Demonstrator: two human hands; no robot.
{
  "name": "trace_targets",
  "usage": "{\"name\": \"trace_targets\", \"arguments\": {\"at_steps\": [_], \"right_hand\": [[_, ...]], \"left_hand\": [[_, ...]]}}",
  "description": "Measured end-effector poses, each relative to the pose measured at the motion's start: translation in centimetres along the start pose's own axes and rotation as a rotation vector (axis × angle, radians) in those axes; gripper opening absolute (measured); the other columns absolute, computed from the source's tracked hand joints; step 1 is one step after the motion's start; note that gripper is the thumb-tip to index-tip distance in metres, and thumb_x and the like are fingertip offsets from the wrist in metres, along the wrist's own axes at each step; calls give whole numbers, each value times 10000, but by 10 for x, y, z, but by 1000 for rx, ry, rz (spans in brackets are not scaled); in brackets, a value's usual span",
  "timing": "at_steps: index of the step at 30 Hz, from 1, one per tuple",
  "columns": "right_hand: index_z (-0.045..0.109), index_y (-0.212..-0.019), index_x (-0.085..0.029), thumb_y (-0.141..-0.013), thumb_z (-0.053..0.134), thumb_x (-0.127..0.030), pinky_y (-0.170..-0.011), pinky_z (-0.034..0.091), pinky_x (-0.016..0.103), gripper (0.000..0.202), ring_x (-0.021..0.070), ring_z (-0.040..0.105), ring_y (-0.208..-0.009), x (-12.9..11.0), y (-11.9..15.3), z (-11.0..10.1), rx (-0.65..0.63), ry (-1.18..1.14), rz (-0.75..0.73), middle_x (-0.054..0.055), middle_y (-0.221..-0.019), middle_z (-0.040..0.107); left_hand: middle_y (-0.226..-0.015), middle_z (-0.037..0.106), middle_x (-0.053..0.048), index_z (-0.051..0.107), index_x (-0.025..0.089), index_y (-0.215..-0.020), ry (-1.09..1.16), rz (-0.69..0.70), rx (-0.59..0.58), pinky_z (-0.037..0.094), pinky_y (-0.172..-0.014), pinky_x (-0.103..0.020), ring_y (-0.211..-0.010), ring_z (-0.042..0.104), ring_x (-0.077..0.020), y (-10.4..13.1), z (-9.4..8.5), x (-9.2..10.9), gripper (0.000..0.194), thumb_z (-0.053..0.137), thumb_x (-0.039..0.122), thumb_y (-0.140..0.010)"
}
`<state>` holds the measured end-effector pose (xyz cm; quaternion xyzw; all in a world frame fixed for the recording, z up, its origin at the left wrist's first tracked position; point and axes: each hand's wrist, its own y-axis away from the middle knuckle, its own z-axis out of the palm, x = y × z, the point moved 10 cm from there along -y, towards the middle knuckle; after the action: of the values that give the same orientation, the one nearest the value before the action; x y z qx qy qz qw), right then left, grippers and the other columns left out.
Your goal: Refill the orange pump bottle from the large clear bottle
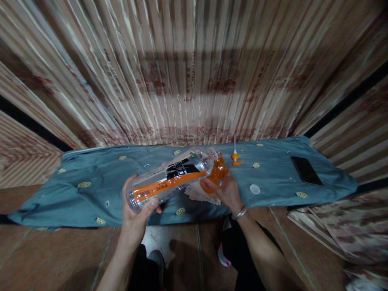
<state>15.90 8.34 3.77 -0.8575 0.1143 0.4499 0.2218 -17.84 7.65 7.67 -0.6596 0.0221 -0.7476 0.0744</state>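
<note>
My left hand point(141, 210) is wrapped round the base of a large clear plastic bottle point(169, 178) with a silver, black and orange label. That bottle is tilted to the right, its neck at the mouth of a small orange bottle point(216, 171). Closed round the orange bottle is my right hand point(227, 190), with a bracelet at the wrist. Whether liquid is flowing between the two mouths I cannot tell. A white napkin point(201, 195) lies beneath the orange bottle. Behind and to the right lies an orange pump top point(235, 157) with a pale tube.
A round white cap point(255, 189) and a dark phone point(306, 170) lie on the right part of the blue-green cloth point(100, 173). Striped curtains point(182, 72) hang behind the covered surface. Tiled floor point(188, 250) and my feet show below its front edge.
</note>
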Motion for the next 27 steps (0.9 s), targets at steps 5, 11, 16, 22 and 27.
{"name": "trace_targets", "arguments": {"at_steps": [5, 11, 16, 22, 27], "right_hand": [[617, -1280, -134, -778, 794, -581, -833, 658, 507, 695, 393, 807, -960, 2, -1, 1, -24, 13, 10, 202, -1088, 819], [614, -1262, -140, -767, 808, -552, -819, 657, 507, 674, 399, 808, -956, 3, -1, 1, -15, 16, 12, 206, -1083, 818], [624, -1248, -145, -751, 822, -536, -836, 655, 496, 663, 393, 811, -968, 6, -1, 2, -7, 36, 21, 196, -1089, 823], [628, -1258, -149, -757, 838, -512, -844, 655, 489, 653, 388, 814, -963, 6, -1, 1, 10, 61, 20, 189, -1072, 827], [618, -1271, -146, -757, 847, -502, -841, 657, 491, 665, 392, 815, -978, 6, -1, 1, 0, 70, 24, 197, -1086, 824]], "left_hand": [[-1023, 761, -6, 417, 269, -1433, 22, -2, 10, 627, -527, -282, -557, 691, -131, -1, 1, 0, 887, 947, 396, -733], [-980, 761, 3, 406, 259, -1443, 5, 2, 10, 645, -531, -314, -540, 687, -143, 1, 2, 1, 896, 938, 410, -738], [-957, 761, 18, 406, 270, -1443, -9, -8, 16, 655, -585, -328, -542, 692, -146, 1, 0, 1, 902, 938, 405, -728], [-905, 770, 20, 405, 253, -1451, -18, 8, 7, 649, -605, -335, -534, 697, -158, 2, 1, 3, 884, 919, 416, -749], [-889, 769, 23, 403, 253, -1437, -16, 9, 8, 642, -594, -331, -522, 692, -160, 2, 3, 4, 887, 925, 432, -744]]}}
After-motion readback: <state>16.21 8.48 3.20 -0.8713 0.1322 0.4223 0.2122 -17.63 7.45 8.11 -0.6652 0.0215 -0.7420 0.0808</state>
